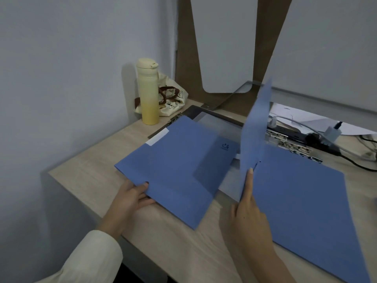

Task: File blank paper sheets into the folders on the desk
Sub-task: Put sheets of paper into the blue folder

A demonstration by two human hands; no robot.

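Right hand point(250, 219) near edge, fingers point(249, 180) pinching raised cover point(256, 139) of right blue folder point(306, 201), cover near upright. Left hand point(130, 198) fingers clamped on near corner of left blue folder point(177, 170), flat on tabletop point(91, 172). Yellow bottle point(148, 92) far left. Paper sheets point(318, 123) far right.

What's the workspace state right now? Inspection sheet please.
Surface: wooden desk, against a wall.
Job's things: closed blue folder on the left; open blue folder on the right, cover raised upright. Loose paper at the back.
Clutter: yellow bottle, cloth bag, dark tablet.
Hands: left hand grips the closed folder's edge; right hand props the raised cover.
Cables: power strip with plugs and cords.
Surroundings: plain wall, brown panel.
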